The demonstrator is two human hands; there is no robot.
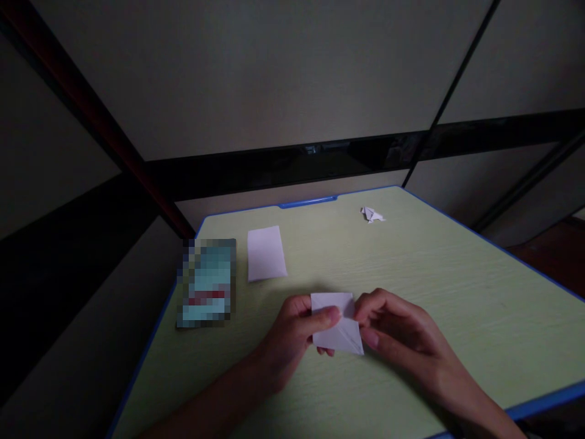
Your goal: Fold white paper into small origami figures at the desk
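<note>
Both my hands hold a small, partly folded white paper (338, 322) just above the pale green table (448, 292). My left hand (297, 332) pinches its left side, thumb on top. My right hand (397, 329) grips its right edge with curled fingers. The paper shows a diagonal crease and a pointed lower right corner.
A flat white sheet (265, 253) lies on the table beyond my left hand. A blurred-out rectangular object (208, 283) sits near the left edge. A small folded paper figure (372, 214) rests at the far side. The table has a blue rim; dim walls stand behind.
</note>
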